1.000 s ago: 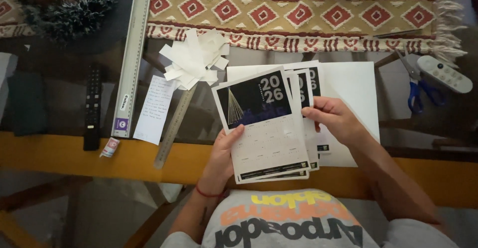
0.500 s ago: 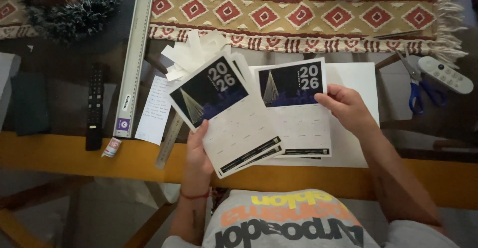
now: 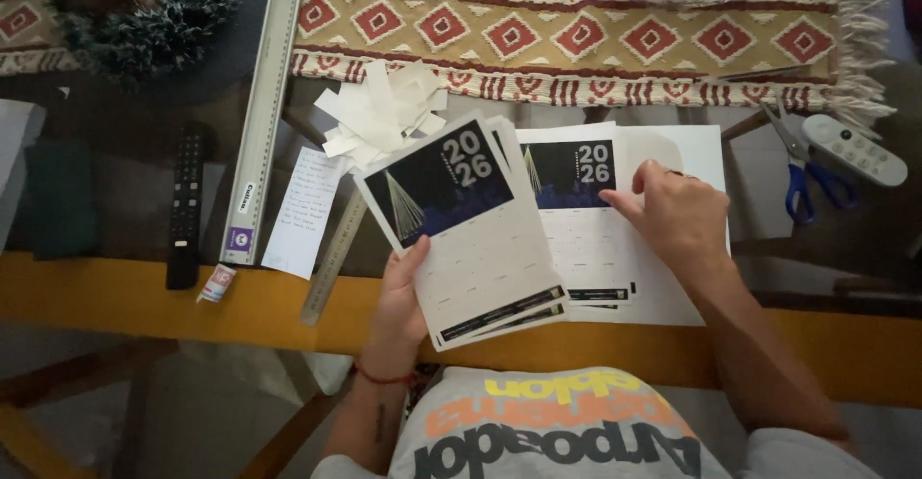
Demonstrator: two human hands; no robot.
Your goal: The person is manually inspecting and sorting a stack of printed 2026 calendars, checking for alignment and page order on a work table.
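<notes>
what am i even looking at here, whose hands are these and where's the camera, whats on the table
There is no machine here: a person wears a camera on the head, so you look down at their own two bare hands. The left hand holds a small stack of printed calendar sheets. The right hand rests flat on another calendar sheet lying on the glass table. Around them lie paper strips, a handwritten note, two rulers, blue-handled scissors, a white remote, a black remote and a patterned woven runner.
</notes>
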